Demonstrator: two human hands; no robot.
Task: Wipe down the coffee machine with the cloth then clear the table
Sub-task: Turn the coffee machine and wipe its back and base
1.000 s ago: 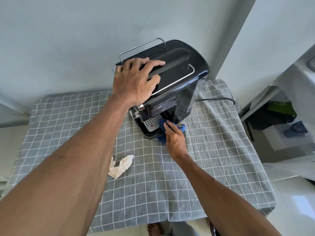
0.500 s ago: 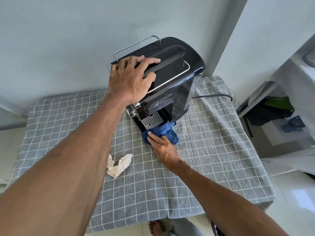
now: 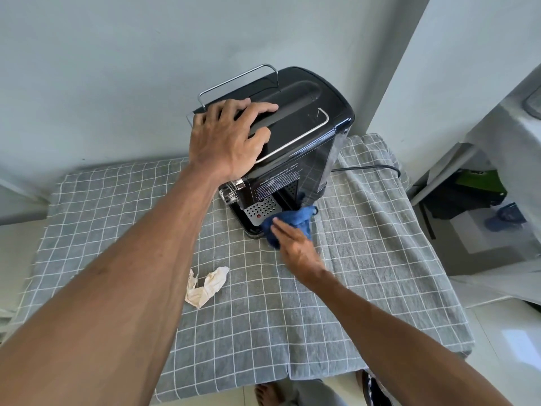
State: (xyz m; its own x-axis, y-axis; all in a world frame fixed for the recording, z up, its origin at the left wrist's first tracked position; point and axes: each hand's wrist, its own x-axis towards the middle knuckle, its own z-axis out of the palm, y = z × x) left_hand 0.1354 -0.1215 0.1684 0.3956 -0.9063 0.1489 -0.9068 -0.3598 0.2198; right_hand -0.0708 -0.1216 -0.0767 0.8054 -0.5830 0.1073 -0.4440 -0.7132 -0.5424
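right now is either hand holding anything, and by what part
The right hand presses the blue cloth against the coffee machine base, fingers flat on top. The left hand rests on the machine's top, steadying it.

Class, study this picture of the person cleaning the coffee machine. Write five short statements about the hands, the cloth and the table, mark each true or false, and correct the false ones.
1. The left hand rests on top of the coffee machine. True.
2. The right hand presses a blue cloth at the machine's base. True.
3. The cloth is white. False: it is blue; the white thing is a crumpled tissue lying on the table.
4. The table has a bare wooden top. False: a grey checked tablecloth covers it.
5. A black cord runs behind the machine. True.
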